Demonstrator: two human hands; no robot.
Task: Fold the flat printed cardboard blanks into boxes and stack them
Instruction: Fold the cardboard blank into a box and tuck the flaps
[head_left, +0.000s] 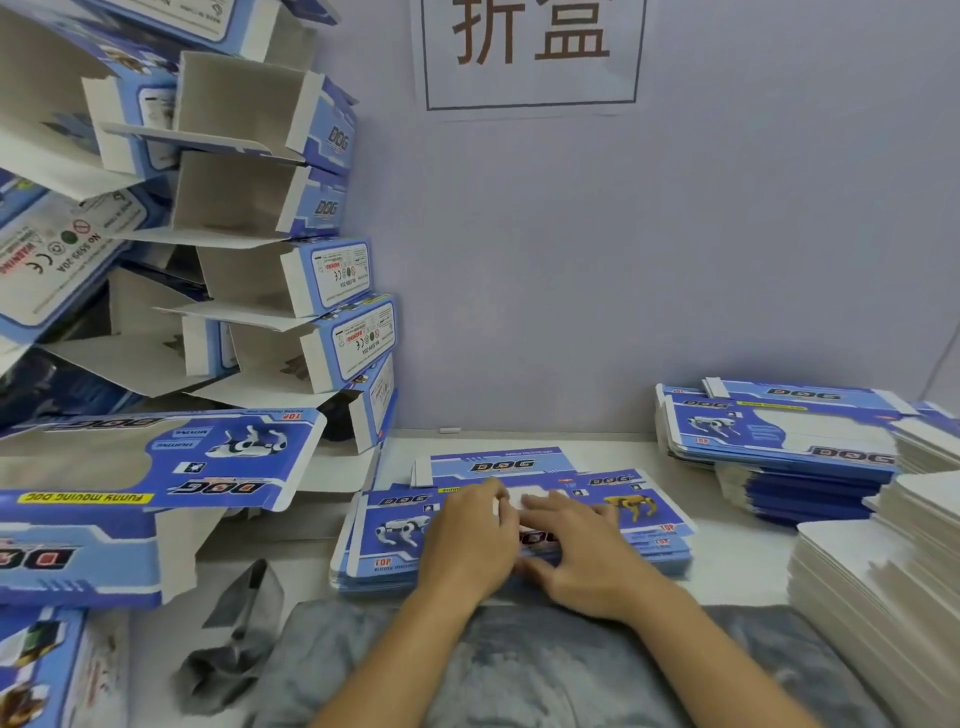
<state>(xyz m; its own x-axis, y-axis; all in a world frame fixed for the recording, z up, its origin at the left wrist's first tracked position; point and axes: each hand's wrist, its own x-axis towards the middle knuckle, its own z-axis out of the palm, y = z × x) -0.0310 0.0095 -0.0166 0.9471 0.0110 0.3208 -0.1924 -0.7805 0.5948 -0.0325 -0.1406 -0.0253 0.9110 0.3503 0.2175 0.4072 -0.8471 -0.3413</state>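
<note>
Blue printed blanks (395, 535) lie stacked at centre frame; left hand (467, 545) and right hand (582, 551) press flat, fingers spread, probably to free the top sheet.

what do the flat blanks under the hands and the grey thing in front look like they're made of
Flat blanks: thin printed cardboard, likely coated, with a slight sheen on the blue print; the folded boxes show plain white insides. Grey thing: seemingly soft cloth, mottled and creased, matte.
</note>
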